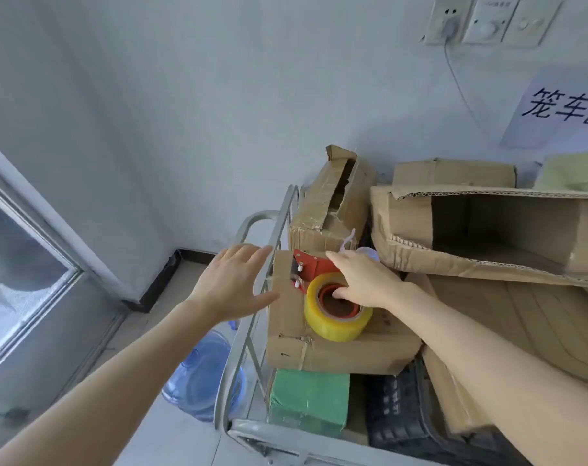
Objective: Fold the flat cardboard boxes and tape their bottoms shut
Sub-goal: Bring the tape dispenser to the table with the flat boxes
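**Picking up the tape before any folding**

We are at the tool-gathering step. The red metal tape dispenser (316, 287), loaded with a roll of yellowish clear tape, sits on top of the closed brown cardboard box (346, 351), towards its far left corner. Our right hand (363, 280) grips it: the thumb hooks into the core of the roll and the fingers lie over the red frame. Our left hand (232, 284) holds nothing. It hovers just off the left edge of that box, fingers spread and nearly straight, over the grey metal cart rail (252, 331).

To the right of the box lie brown cardboard sheets (521, 324), which may be the flattened boxes, though we cannot be sure from this angle. A large open cardboard box (487, 243) rests above them.

We judge that no folding or taping is under way yet. The next move calls for lifting the dispenser clear of the box top and pulling a flat box free with the empty hand.
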The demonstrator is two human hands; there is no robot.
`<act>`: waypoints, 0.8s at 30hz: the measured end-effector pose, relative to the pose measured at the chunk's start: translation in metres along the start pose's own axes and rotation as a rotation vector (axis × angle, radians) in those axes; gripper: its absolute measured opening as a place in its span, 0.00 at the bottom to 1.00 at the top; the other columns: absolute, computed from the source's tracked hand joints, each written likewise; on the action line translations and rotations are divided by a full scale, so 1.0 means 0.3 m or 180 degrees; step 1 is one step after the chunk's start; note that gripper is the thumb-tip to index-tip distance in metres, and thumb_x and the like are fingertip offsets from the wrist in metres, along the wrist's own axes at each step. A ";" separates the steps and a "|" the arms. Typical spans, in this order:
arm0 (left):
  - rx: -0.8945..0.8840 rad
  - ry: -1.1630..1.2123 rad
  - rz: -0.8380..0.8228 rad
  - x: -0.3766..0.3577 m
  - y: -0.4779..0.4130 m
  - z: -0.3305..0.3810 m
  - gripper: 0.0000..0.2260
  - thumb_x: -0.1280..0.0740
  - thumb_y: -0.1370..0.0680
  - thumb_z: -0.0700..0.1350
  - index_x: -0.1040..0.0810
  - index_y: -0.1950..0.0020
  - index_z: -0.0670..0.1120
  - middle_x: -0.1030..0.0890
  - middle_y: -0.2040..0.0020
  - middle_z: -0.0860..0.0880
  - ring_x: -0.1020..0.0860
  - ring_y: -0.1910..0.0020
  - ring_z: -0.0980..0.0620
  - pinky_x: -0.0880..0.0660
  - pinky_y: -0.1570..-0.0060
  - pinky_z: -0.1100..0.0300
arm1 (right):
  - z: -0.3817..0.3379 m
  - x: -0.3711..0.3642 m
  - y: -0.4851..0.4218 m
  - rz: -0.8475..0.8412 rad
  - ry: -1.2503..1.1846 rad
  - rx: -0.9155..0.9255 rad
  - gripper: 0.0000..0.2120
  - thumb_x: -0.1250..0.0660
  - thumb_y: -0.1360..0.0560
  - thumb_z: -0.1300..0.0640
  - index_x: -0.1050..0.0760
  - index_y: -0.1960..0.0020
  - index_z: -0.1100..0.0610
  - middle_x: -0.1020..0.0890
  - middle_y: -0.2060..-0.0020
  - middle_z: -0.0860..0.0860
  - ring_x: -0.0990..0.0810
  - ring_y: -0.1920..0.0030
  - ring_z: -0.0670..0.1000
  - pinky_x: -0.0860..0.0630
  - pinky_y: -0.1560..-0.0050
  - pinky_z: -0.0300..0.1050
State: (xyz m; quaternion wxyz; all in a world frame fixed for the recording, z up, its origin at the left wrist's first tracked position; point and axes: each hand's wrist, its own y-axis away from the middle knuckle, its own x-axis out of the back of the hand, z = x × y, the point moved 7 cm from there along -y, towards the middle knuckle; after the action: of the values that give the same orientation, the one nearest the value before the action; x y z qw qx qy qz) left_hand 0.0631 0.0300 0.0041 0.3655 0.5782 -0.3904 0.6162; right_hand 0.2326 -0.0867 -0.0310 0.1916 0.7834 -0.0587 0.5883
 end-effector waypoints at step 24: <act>-0.0067 0.0066 -0.0003 -0.003 -0.084 -0.010 0.38 0.41 0.26 0.69 0.42 0.23 0.51 0.32 0.28 0.51 0.36 0.29 0.49 0.39 0.30 0.53 | 0.004 -0.024 -0.052 -0.0067 0.0307 -0.0019 0.14 0.31 0.27 0.59 0.35 0.47 0.56 0.30 0.69 0.50 0.31 0.72 0.50 0.39 0.76 0.44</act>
State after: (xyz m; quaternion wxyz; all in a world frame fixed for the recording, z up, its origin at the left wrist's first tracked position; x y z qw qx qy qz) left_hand 0.0847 0.0434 0.0046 0.3758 0.5681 -0.3928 0.6178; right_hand 0.2366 -0.0737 -0.0416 0.2027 0.7541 -0.0429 0.6232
